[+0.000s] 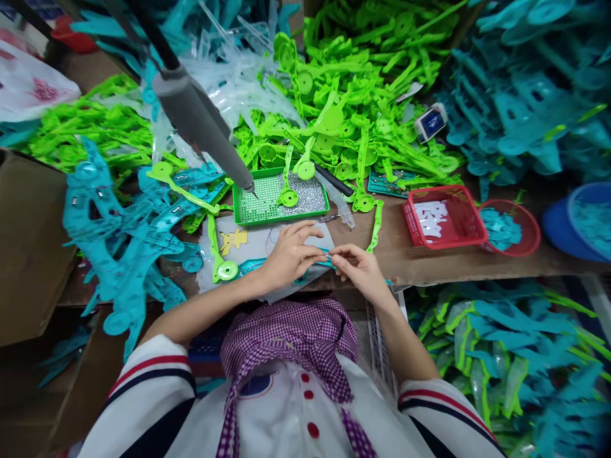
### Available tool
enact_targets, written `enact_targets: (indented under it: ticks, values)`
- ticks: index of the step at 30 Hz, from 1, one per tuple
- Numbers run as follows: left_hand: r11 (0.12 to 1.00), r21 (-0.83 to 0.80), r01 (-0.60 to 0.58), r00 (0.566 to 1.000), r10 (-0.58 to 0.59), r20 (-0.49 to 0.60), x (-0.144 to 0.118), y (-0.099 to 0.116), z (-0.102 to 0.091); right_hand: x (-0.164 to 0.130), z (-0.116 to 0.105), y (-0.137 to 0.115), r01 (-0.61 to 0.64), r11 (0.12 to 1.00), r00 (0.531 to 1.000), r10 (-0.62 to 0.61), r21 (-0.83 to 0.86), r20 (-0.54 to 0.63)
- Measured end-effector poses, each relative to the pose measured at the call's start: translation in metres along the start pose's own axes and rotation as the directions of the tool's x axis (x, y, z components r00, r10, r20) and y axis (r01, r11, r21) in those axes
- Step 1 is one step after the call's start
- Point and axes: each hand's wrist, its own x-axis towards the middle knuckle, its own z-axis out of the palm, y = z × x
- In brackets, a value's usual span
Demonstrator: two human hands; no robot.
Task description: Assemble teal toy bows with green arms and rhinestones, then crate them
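A blue plastic part (pixel 251 265) lies across the grey sheet at the bench's front edge, mostly covered by my hands. My left hand (pixel 289 259) is over it from the left, fingers bent and closed on the part. From the right, my right hand (pixel 359 270) meets it, thumb and forefinger pinched together at the part; anything small between those tips is too hidden to make out. Just beyond sits a green tray (pixel 258 219) of small metal pieces, with a lime-green plastic arm (pixel 287 196) resting across it. Another lime-green arm (pixel 214 248) lies left of my hands.
A grey electric screwdriver (pixel 200 121) hangs over the tray, tip down. Heaps of lime-green parts (pixel 334 121) and blue parts (pixel 128 222) crowd the bench. Rightward stand a red basket (pixel 456 216) with white pieces, a red bowl (pixel 527 226) and a blue tub (pixel 563 216).
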Motion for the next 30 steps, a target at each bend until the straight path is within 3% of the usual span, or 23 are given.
enact_targets:
  ticks: [4, 9, 13, 22, 26, 28, 30]
  values:
    - [0.999, 0.033, 0.002, 1.000, -0.002, 0.006, 0.003, 0.000, -0.005, 0.003, 0.006, -0.001, 0.045, 0.999, 0.996, -0.044, 0.008, -0.081]
    - [0.999, 0.025, -0.020, 0.998, 0.018, 0.057, 0.006, 0.000, -0.004, 0.005, 0.007, 0.004, -0.031, 0.996, 0.995, 0.039, 0.086, -0.096]
    - [0.998, -0.017, -0.054, 0.998, 0.055, 0.031, 0.013, -0.001, -0.001, 0.006, 0.007, 0.011, -0.055, 0.988, 0.992, 0.070, 0.143, -0.103]
    - [0.998, -0.026, -0.050, 0.993, 0.052, 0.105, 0.025, -0.006, 0.005, 0.004, 0.004, 0.009, -0.011, 0.997, 0.987, 0.023, 0.079, -0.158]
    - [0.998, -0.003, -0.067, 0.997, 0.067, 0.037, 0.038, 0.001, 0.011, 0.011, -0.018, 0.008, 0.060, 0.997, 0.966, -0.068, -0.039, -0.248]
    - [0.993, 0.003, -0.122, 0.993, 0.122, 0.003, 0.044, 0.011, 0.021, 0.023, -0.041, 0.014, 0.095, 0.989, 0.924, -0.128, -0.109, -0.361]
    - [0.972, -0.021, -0.233, 0.970, 0.234, 0.059, 0.049, 0.022, 0.040, 0.039, -0.067, 0.024, 0.085, 0.988, 0.873, -0.135, -0.127, -0.469]
